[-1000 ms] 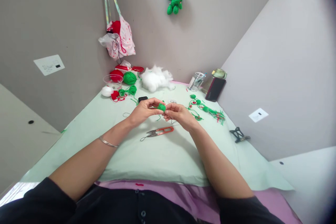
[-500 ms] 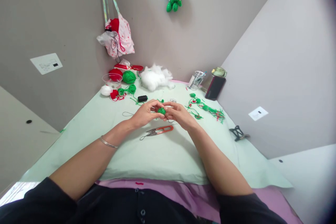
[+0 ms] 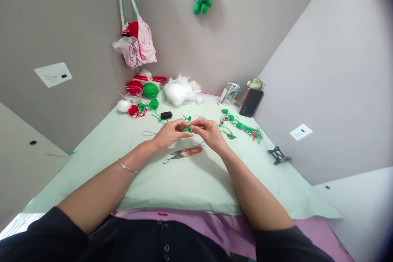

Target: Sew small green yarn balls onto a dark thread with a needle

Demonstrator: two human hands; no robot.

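Observation:
Between the thumb and fingers of my left hand (image 3: 172,132) is a small green crocheted piece (image 3: 187,129), partly covered by the fingertips. My right hand (image 3: 208,133) pinches at its right side; what lies between those fingertips is too small to make out. A thin dark thread (image 3: 194,144) hangs below the piece and trails to the right. Just under my hands, orange-handled thread snips (image 3: 187,152) lie on the pale green cloth (image 3: 184,184). Behind my left hand rests a black thread spool (image 3: 166,115).
Green and red crocheted pieces (image 3: 241,125) lie to the right, near a phone (image 3: 251,103) and a clear cup (image 3: 229,94). White stuffing (image 3: 181,91) sits at the back. Yarn balls (image 3: 150,90) and a plastic tub (image 3: 130,95) stand back left. A black claw clip (image 3: 278,155) lies right.
My right fingers have shifted from around the piece's right side to a pinch at its upper right. The piece is more hidden in my left hand, and the thread below hangs differently.

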